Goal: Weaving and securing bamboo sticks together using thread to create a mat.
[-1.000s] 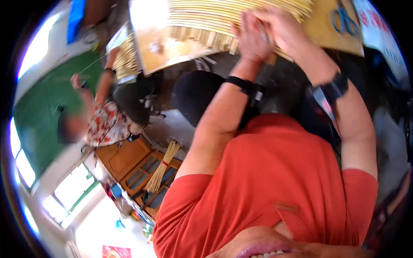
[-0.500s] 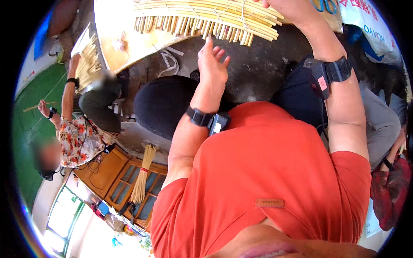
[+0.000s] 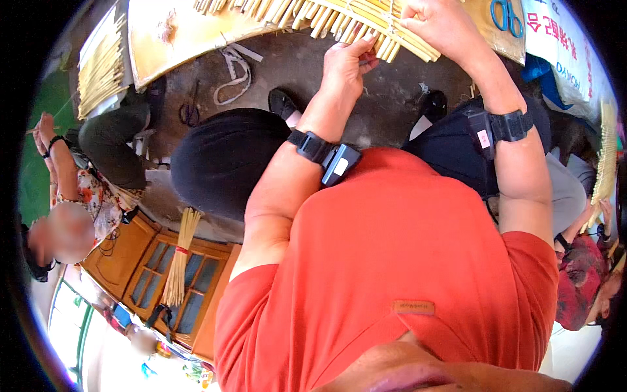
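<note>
We see the pale-yellow mat of string-tied round sticks (image 3: 333, 19) overhanging the tan wooden worktop (image 3: 189, 52), probably for edge access. Left hand (image 3: 348, 66) curls beneath its edge, right hand (image 3: 441, 27) bends above; can't tell either grip.

Straw yellow above, plain red-orange below

The stick mat (image 3: 339, 18) is straw yellow, crossed by pale threads, against a tan tabletop (image 3: 176, 55). Scissors (image 3: 499, 17) show blue handles; a white sack (image 3: 550, 44) carries red and blue print. The wearer's shirt (image 3: 392, 242) is plain red-orange with a brown patch (image 3: 414, 307), the trousers (image 3: 225, 160) black, the wrist straps (image 3: 513, 127) black. One co-worker's top (image 3: 104, 209) has red and orange flowers on white; another's top (image 3: 578, 282) is mottled dark red and black. A red tie (image 3: 181, 249) rings a pale yellow bundle (image 3: 175, 277) over an orange-brown cabinet (image 3: 124, 264) with grey panes
</note>
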A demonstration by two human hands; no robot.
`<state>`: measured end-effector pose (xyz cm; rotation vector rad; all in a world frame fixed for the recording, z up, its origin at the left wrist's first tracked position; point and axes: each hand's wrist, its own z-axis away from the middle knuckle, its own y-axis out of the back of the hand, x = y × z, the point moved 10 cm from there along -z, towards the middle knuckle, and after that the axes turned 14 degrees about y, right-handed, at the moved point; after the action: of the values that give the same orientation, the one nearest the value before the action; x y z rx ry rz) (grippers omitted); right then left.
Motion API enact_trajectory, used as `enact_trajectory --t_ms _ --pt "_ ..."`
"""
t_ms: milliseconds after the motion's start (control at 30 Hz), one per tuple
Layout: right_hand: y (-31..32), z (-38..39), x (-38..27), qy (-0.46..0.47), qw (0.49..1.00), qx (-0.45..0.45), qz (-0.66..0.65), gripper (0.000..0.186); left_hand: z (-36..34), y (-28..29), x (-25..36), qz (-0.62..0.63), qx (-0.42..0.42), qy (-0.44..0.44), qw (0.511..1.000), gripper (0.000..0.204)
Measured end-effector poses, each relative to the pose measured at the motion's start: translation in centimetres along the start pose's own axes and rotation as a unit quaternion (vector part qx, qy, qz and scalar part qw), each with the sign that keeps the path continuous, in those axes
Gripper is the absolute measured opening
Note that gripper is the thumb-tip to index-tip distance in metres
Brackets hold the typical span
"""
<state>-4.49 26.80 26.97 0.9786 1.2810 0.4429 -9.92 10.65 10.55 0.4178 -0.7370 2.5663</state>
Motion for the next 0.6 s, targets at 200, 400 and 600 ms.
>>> enact_trajectory --t_ms 200,400,600 --pt "-3.8 1.6 1.7 -0.036 0.984 -0.161 -0.067 0.029 1.8 0.1 0.2 -0.011 -0.025 0.06 0.998 0.013" --pt "-3.9 1.9 1.1 0.024 0.982 -0.185 -0.037 0.03 1.9 -0.1 0.7 -0.024 -0.01 0.045 0.999 0.01" --pt "-3.8 1.4 0.5 0.023 0.983 -0.172 -0.056 0.031 1.9 -0.5 1.0 -0.04 -0.021 0.041 0.998 0.011"
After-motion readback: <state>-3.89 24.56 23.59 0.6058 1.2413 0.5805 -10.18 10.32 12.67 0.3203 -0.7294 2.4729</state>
